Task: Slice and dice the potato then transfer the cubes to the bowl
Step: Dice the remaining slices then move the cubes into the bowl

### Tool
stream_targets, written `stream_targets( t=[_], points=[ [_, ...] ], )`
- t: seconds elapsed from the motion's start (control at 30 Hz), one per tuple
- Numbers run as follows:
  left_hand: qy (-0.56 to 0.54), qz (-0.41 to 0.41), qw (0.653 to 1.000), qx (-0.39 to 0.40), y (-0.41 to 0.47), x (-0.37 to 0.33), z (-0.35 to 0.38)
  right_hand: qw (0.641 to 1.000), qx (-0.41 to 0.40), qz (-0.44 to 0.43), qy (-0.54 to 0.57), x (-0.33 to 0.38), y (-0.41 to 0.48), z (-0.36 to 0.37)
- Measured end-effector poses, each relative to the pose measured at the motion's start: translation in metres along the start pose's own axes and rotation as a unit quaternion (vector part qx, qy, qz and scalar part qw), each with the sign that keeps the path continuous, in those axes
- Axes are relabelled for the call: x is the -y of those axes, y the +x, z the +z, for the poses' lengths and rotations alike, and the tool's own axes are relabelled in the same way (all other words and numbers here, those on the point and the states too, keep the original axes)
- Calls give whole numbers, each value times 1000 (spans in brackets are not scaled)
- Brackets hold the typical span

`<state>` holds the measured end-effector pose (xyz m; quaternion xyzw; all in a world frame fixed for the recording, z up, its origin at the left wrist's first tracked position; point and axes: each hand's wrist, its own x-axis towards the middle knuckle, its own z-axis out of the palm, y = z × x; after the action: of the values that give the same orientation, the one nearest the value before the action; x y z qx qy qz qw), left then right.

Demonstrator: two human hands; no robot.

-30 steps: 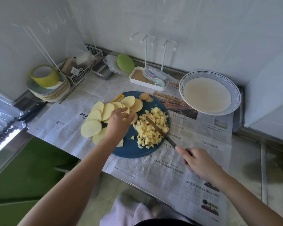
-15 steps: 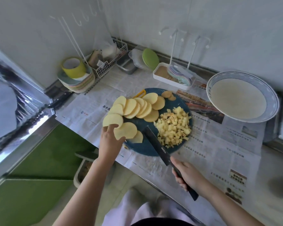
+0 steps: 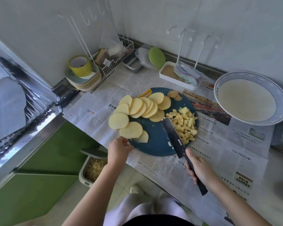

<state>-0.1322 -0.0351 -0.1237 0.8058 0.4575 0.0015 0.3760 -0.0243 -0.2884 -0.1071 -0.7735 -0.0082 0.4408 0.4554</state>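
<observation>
Gripping knife (image 3: 173, 137) in right hand (image 3: 201, 170), left hand (image 3: 119, 150) pinching potato slice (image 3: 131, 132) edge

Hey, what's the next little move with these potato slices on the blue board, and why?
Probably slide the nearest pale potato slice onto the bare middle of the round blue cutting board: the left hand is at its edge, and the right hand holds the black knife beside the diced pile.

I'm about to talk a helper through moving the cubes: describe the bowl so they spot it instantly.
On the newspaper-covered counter, find the round blue cutting board. Right of it and further back, by the wall, sits the bowl. It is wide, shallow and empty, cream inside with a blue-patterned rim, unlike the stacked pastel plates at far left.
</observation>
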Motion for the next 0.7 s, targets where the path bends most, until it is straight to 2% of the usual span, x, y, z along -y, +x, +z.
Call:
stream_targets(
  t=[0.23, 0.37, 0.47, 0.53, 0.6, 0.7],
  points=[
    [34, 18, 998, 44, 3, 3, -3, 1000, 26, -9, -4, 7, -5, -3],
    [-23, 29, 999, 37, 4, -8, -5, 999, 31, -26, 8, 11, -16, -5],
    [-87, 32, 994, 50, 8, -31, 4, 998, 4, -55, 19, 15, -22, -8],
    [-91, 74, 989, 95, 10, -50, 13, 997, -25, -75, 19, 19, -24, -10],
    [-49, 133, 980, 141, 12, -67, 21, 995, -50, -86, 7, 22, -24, -14],
    [-20, 164, 978, 125, 16, -83, 25, 993, -73, -91, -2, 27, -22, -15]
  ],
)
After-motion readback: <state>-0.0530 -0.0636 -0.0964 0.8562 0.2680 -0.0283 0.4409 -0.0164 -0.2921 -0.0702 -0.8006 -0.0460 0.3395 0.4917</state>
